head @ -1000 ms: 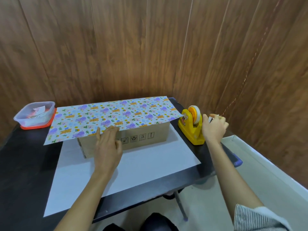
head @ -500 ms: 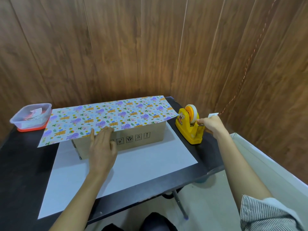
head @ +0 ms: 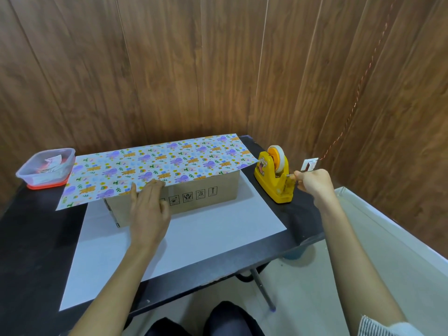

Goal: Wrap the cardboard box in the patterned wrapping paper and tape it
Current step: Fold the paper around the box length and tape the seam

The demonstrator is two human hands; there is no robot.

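A long cardboard box (head: 206, 197) lies on the white underside of the wrapping paper (head: 194, 238), whose far half is folded over the box top, patterned side (head: 155, 166) up. My left hand (head: 149, 212) lies flat with straight fingers against the box's front face, fingertips holding down the folded paper's edge. My right hand (head: 312, 181) pinches the tape end at the cutter of the yellow tape dispenser (head: 275, 177), which stands to the right of the box.
A black table (head: 31, 238) carries everything. A clear plastic tub (head: 46, 168) with a red lid under it sits at the far left. Wooden walls close in behind and right. A white ledge (head: 388, 234) runs beside the table's right edge.
My right hand dropped from beside the dispenser's roll to its cutter end and took hold of the tape. My left hand kept pressing the paper on the box.
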